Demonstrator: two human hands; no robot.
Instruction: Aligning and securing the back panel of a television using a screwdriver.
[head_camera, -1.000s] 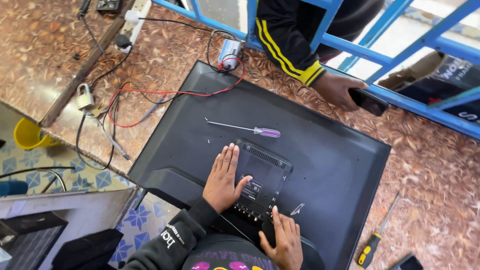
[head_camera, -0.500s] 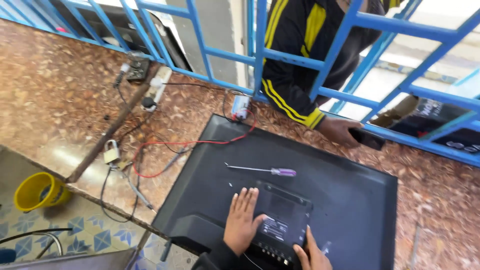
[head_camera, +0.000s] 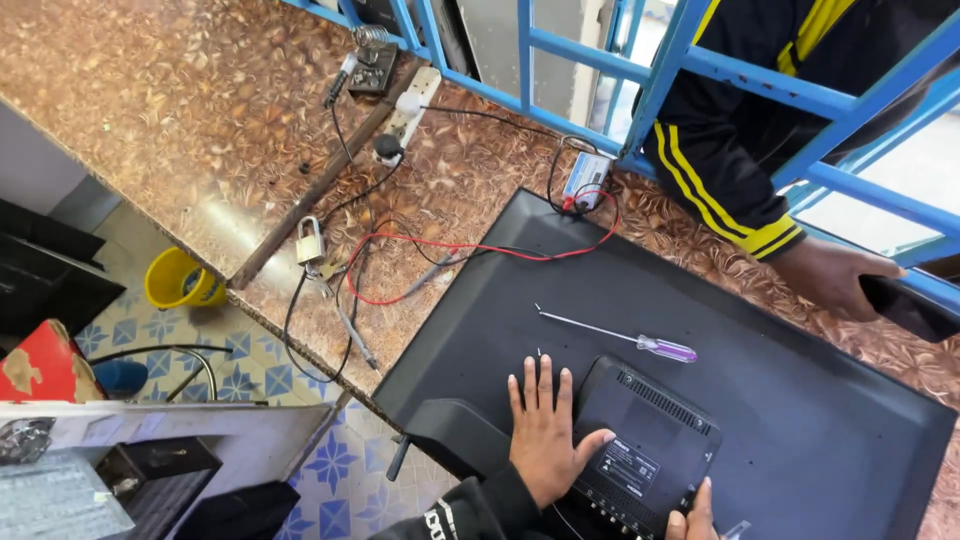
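Matte black plastic television back (head_camera: 800, 420) is lying flat; left hand (head_camera: 545, 430) is pressing on it, fingers spread; right hand (head_camera: 690, 518) is touching its lower edge, grip unclear.

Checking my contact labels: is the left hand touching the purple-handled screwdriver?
Apart. The head view shows the left hand flat on the television back, with bare black panel between its fingertips and the screwdriver.
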